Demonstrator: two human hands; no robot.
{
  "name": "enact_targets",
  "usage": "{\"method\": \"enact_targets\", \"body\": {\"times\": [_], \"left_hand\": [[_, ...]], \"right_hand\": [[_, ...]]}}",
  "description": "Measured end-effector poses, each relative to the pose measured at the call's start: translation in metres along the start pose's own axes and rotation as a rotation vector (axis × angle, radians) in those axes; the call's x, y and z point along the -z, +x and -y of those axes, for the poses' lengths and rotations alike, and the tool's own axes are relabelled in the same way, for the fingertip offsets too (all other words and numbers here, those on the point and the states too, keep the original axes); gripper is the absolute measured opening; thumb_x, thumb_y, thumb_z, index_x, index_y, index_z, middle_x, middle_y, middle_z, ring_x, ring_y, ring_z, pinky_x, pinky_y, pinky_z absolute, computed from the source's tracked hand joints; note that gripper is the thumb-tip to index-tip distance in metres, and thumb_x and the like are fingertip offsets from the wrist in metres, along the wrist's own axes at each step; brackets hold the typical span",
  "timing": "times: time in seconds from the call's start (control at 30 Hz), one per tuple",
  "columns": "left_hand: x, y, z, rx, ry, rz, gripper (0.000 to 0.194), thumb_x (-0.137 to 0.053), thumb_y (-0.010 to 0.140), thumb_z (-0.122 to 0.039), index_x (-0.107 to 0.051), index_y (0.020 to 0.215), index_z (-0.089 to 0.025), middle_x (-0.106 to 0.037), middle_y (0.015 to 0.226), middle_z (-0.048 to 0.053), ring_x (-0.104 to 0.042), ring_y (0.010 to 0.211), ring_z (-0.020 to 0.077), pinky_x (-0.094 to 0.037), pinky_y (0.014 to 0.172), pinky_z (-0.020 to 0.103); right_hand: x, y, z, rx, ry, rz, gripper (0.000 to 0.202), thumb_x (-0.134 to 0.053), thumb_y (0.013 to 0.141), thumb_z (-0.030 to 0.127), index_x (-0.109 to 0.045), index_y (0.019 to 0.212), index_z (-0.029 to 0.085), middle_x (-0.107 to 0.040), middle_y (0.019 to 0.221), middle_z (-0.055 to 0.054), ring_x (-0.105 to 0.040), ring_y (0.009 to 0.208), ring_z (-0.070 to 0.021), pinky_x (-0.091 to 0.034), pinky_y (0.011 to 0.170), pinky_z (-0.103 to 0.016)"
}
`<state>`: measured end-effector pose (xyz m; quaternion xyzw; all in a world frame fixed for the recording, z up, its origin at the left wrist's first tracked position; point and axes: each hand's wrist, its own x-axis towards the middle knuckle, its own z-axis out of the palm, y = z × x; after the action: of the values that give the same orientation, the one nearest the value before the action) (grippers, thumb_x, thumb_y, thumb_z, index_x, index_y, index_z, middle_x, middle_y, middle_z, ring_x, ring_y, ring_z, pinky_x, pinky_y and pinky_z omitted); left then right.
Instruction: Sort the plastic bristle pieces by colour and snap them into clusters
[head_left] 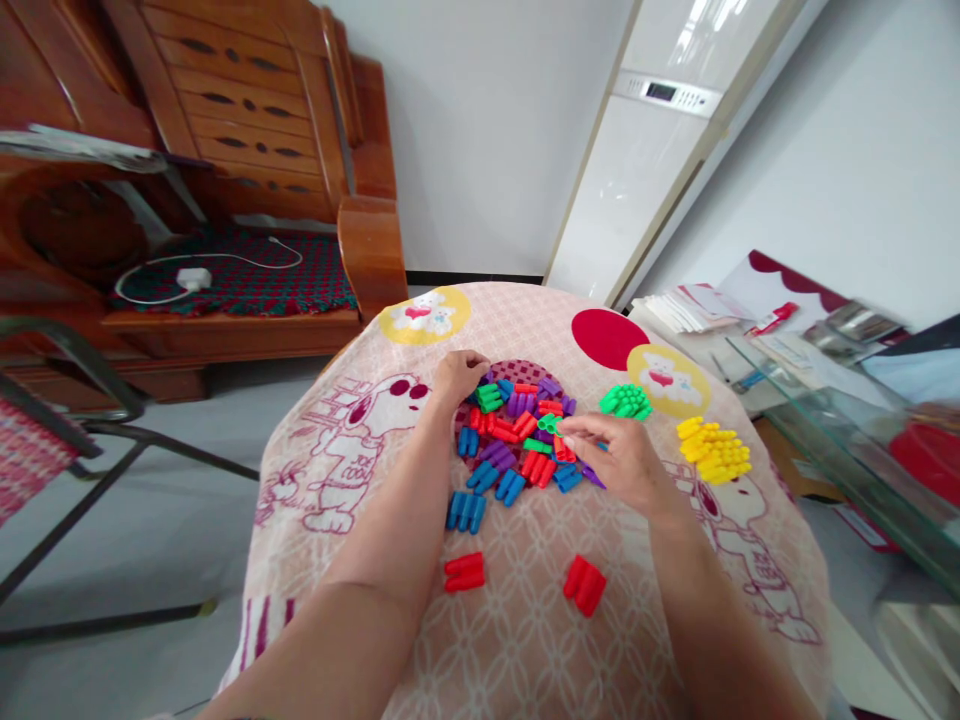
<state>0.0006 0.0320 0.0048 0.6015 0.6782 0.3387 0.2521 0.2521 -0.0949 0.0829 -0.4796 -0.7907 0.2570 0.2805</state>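
A mixed pile of red, blue, purple and green plastic pieces [526,467] lies mid-table, each made of joined tubes. My left hand [460,377] rests at the pile's far left edge, fingers bent together; whatever lies under the fingertips is hidden. From the right, my right hand [611,455] reaches in, thumb and forefinger closed on a light green piece [548,424]. Grouped green pieces [625,402] lie beyond that hand, and grouped yellow pieces [713,450] are farther right. Two red pieces, one on the left [465,572] and one on the right [585,585], sit nearer me.
A patterned cloth [517,650] covers the round table. A glass-topped stand [840,440] with papers and small items is at the right. At the left are a wooden bench [247,325] and a metal-framed chair [45,550]. A white cabinet-like unit [619,180] stands behind.
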Motion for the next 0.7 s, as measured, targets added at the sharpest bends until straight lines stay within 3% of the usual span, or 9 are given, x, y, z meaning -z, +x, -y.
{"method": "enact_targets", "body": {"times": [0.1,0.23,0.4,0.53,0.7], "left_hand": [[0.001,0.000,-0.001,0.002,0.005,0.004,0.024,-0.059,0.081,-0.025,-0.078,0.095,-0.019,-0.077,0.092,0.006,-0.068,0.088,0.0203,-0.048,0.079,0.027],[0.001,0.000,0.000,-0.002,-0.004,0.012,0.024,-0.059,0.081,-0.026,-0.077,0.095,-0.018,-0.077,0.093,0.006,-0.068,0.088,0.0199,-0.048,0.078,0.026],[0.000,0.003,0.003,-0.013,0.020,0.004,0.025,-0.058,0.081,-0.029,-0.077,0.093,-0.020,-0.077,0.092,0.005,-0.068,0.087,0.0194,-0.048,0.077,0.025],[-0.001,0.005,0.005,-0.022,0.040,0.004,0.028,-0.057,0.081,-0.032,-0.077,0.095,-0.020,-0.076,0.091,0.006,-0.067,0.087,0.0199,-0.048,0.075,0.026],[-0.002,0.006,0.009,-0.033,0.034,-0.005,0.031,-0.056,0.081,-0.033,-0.077,0.097,-0.018,-0.076,0.090,0.007,-0.067,0.085,0.0194,-0.046,0.072,0.025]], "right_hand": [[0.001,0.019,-0.015,-0.073,-0.253,-0.160,0.024,-0.056,0.088,0.026,-0.074,0.100,0.017,-0.076,0.091,-0.009,-0.070,0.083,-0.0200,-0.051,0.076,-0.028],[-0.017,0.034,-0.031,-0.153,-0.473,-0.101,0.024,-0.059,0.088,0.031,-0.074,0.097,0.015,-0.075,0.087,-0.011,-0.069,0.082,-0.0215,-0.048,0.074,-0.029],[-0.037,0.034,-0.036,-0.128,-0.327,-0.058,0.021,-0.060,0.087,0.027,-0.074,0.101,0.020,-0.076,0.088,-0.006,-0.069,0.080,-0.0181,-0.048,0.075,-0.027],[-0.038,0.033,-0.035,-0.142,-0.286,-0.043,0.025,-0.063,0.085,0.030,-0.074,0.105,0.018,-0.076,0.092,-0.008,-0.069,0.082,-0.0200,-0.049,0.076,-0.029],[-0.038,0.034,-0.038,-0.166,-0.096,-0.032,0.028,-0.069,0.074,0.021,-0.075,0.102,0.019,-0.074,0.084,-0.004,-0.067,0.075,-0.0158,-0.050,0.071,-0.026]]}}
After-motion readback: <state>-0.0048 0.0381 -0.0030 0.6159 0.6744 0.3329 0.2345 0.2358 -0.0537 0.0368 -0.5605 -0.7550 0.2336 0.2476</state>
